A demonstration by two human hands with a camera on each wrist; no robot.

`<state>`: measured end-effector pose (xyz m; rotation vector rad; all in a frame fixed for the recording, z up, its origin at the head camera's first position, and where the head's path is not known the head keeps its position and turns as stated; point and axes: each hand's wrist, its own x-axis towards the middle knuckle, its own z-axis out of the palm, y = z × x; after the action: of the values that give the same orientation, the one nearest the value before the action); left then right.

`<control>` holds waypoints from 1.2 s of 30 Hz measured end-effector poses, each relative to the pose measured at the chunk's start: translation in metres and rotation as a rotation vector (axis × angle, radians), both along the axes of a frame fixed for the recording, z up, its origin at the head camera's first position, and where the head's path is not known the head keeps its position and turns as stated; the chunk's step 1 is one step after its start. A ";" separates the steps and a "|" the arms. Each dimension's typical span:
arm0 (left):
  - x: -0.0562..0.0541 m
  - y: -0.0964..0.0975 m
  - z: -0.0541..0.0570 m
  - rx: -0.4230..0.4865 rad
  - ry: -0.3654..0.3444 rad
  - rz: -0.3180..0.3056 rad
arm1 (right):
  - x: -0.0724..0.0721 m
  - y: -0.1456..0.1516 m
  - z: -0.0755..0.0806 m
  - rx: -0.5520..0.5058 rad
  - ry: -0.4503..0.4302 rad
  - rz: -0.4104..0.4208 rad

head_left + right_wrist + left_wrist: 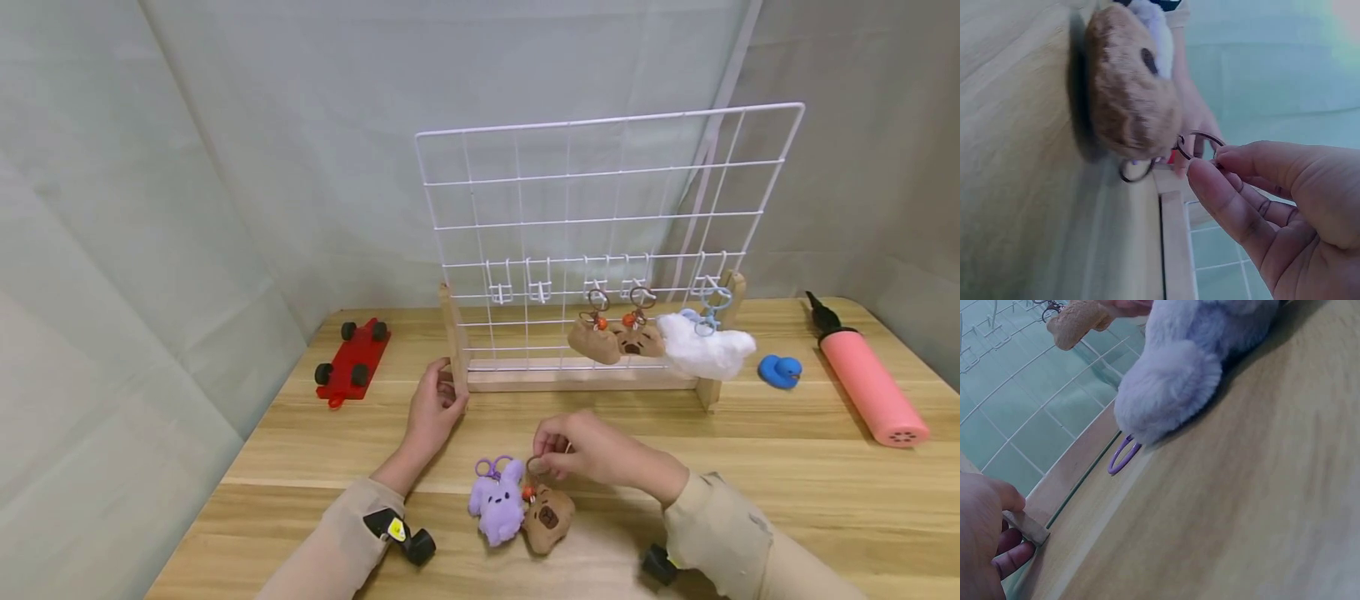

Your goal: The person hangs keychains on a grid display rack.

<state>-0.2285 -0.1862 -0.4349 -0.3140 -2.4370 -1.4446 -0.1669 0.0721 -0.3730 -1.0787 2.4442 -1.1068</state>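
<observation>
My right hand (592, 450) pinches the dark metal ring (1204, 134) of a brown plush keychain (549, 518) between thumb and forefinger. The plush, with a dark nose and an orange bead, is low over the tabletop. Touching or close beside it is a purple plush keychain (498, 505) with purple rings. My left hand (435, 408) grips the left wooden upright (454, 333) of a white wire grid rack (570, 221), thumb on one side and fingers on the other. Two brown plush keychains (595, 342) and a white one (705, 346) hang from hooks on the rack's right half.
Two hooks (540, 290) on the grid's left hold nothing. To the left lies a red toy car chassis (354, 362) with black wheels. A blue rubber duck (780, 372) and a pink hand pump (870, 383) lie at right. Pale cloth hangs behind the table.
</observation>
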 end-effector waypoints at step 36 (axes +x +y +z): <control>0.002 0.000 0.000 0.017 0.019 -0.006 | -0.001 0.023 0.059 0.026 0.171 -0.056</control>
<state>-0.2267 -0.1864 -0.4345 -0.3302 -2.4098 -1.4576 -0.1675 0.0949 -0.3139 -1.1475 2.6273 -1.0348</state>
